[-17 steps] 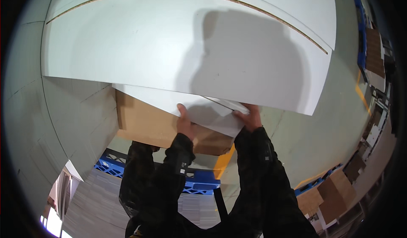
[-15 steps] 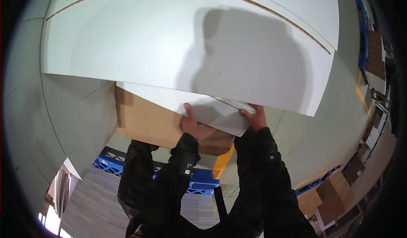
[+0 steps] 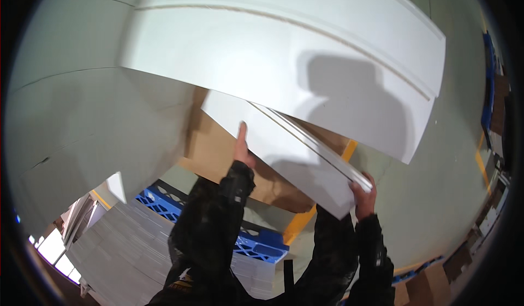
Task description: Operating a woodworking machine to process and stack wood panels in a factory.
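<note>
Bright light throws a soft shadow (image 3: 349, 96) on the large white panel (image 3: 234, 49); the dark fisheye rim seems blurred

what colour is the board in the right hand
The board is white; it shows best in the head view.

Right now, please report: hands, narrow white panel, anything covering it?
Left hand at near edge of narrow white panel; right hand gripping its right end. Wide white panel hides its far-left corner.
</note>
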{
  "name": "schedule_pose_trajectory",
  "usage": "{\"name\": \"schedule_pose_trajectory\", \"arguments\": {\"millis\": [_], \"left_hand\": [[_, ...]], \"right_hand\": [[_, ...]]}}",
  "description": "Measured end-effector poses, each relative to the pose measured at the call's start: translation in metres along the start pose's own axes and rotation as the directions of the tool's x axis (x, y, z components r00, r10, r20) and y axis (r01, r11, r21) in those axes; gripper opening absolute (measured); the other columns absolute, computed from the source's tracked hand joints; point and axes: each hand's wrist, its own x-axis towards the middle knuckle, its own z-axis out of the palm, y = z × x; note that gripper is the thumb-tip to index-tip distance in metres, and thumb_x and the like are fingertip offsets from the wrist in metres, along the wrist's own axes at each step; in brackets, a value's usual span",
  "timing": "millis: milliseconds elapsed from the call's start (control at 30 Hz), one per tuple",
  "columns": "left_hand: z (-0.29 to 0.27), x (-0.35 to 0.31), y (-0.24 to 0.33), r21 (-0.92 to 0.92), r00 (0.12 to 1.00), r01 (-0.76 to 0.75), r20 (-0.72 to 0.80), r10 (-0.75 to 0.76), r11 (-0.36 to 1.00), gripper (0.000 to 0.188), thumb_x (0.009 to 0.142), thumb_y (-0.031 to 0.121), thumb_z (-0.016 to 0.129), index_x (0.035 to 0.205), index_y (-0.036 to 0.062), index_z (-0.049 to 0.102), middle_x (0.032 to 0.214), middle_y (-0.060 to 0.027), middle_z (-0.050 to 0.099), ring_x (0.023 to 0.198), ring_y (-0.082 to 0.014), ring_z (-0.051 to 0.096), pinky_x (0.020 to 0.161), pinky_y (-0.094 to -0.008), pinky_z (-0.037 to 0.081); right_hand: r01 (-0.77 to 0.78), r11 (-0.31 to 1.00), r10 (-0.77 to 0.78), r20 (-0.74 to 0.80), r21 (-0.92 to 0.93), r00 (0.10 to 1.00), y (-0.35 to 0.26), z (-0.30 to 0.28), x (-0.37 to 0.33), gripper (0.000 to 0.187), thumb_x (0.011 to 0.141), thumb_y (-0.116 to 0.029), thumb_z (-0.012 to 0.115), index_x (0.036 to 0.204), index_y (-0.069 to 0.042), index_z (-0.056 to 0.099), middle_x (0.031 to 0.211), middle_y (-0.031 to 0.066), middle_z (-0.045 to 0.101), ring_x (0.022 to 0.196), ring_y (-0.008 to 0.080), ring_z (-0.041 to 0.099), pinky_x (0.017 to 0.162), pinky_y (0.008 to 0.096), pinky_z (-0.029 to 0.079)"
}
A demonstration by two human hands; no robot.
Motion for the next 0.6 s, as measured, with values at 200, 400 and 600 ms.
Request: {"name": "schedule_pose_trajectory", "arguments": {"millis": [200,400,600], "left_hand": [[-0.006,-0.199,-0.007,0.268,0.994,-0.023,0.11,-0.007,0.963,0.064,0.115,0.049,0.059,0.164,0.0088,0.049,0.158,-0.0123,0.061,0.145,-0.0306,0.059,0.124,-0.049,0.048],[0.154,-0.519,0.069,0.25,0.829,0.226,0.458,-0.32,0.942,0.074,0.106,0.022,0.079,0.167,0.0025,0.043,0.162,-0.0107,0.057,0.15,-0.0277,0.052,0.125,-0.044,0.042],[0.237,-0.682,0.268,0.518,0.887,-0.457,0.328,0.326,0.723,0.061,0.107,0.034,0.073,0.153,-0.0022,0.056,0.141,-0.0109,0.068,0.126,-0.0229,0.063,0.109,-0.0398,0.051]], "right_hand": [[0.003,0.999,0.001,-0.066,0.05,0.998,-0.135,-0.113,-0.15,0.085,0.079,-0.032,0.093,0.148,0.005,0.06,0.123,0.0102,0.071,0.11,0.0213,0.068,0.103,0.0371,0.055],[0.242,0.958,-0.253,0.052,0.155,0.966,-0.251,-0.306,-0.301,0.078,0.1,-0.043,0.075,0.158,0.004,0.05,0.143,0.0225,0.066,0.126,0.0359,0.07,0.11,0.0506,0.059],[0.395,0.848,-0.467,0.144,0.354,0.873,-0.445,-0.195,-0.348,0.08,0.109,-0.052,0.062,0.161,0.006,0.045,0.149,0.0284,0.064,0.129,0.0416,0.071,0.109,0.0531,0.06]]}}
